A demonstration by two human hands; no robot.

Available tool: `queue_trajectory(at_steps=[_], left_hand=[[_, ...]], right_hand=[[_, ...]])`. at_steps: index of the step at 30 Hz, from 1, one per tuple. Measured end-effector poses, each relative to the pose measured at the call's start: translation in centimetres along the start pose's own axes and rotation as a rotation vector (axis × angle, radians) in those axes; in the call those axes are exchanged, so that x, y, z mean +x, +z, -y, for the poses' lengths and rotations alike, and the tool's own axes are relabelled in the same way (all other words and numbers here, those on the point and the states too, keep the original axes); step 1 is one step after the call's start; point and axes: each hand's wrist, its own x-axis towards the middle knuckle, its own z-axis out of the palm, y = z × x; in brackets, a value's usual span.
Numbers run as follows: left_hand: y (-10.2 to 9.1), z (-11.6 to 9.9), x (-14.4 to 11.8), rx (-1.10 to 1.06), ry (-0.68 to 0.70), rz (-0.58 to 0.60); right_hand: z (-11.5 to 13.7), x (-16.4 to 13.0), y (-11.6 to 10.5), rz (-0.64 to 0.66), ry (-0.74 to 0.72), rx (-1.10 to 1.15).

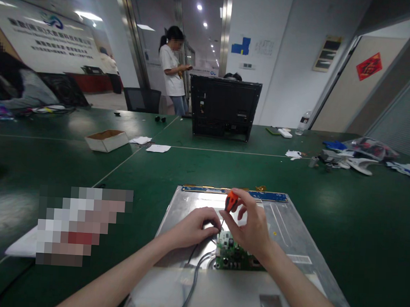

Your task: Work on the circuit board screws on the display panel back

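My right hand (251,221) grips a small screwdriver (231,201) with an orange and black handle. Its thin shaft points down toward the upper left corner of a green circuit board (235,252). My left hand (200,225) is closed beside that corner, fingertips pressed together near the screwdriver's tip; whatever they pinch is hidden. The board lies on the silver metal back of a flat display panel (280,232), which rests flat before me. Grey cables (194,282) run from the board's left side toward the panel's near edge. My right hand covers part of the board.
A black monitor housing (225,108) stands upright across the green table (148,173). An open cardboard box (107,140) and paper pieces (158,148) are to the left. Bagged parts (368,148) and a bottle (303,123) sit right. A person (175,70) stands behind the table.
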Motion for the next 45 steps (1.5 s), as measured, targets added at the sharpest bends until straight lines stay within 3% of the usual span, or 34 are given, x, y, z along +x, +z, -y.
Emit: queue_trajectory(at_steps=[18,28,45], left_hand=[[0.01,-0.11,-0.07,0.038,-0.036,0.014],[0.0,-0.25,-0.09,0.013,-0.029,-0.006],[-0.1,-0.11,-0.07,0.018,0.0,0.003]], right_hand=[[0.15,0.07,-0.1,0.067,0.017,0.033],[0.06,0.21,0.04,-0.002,-0.013,0.033],[0.19,0.17,0.05,0.039,-0.006,0.017]])
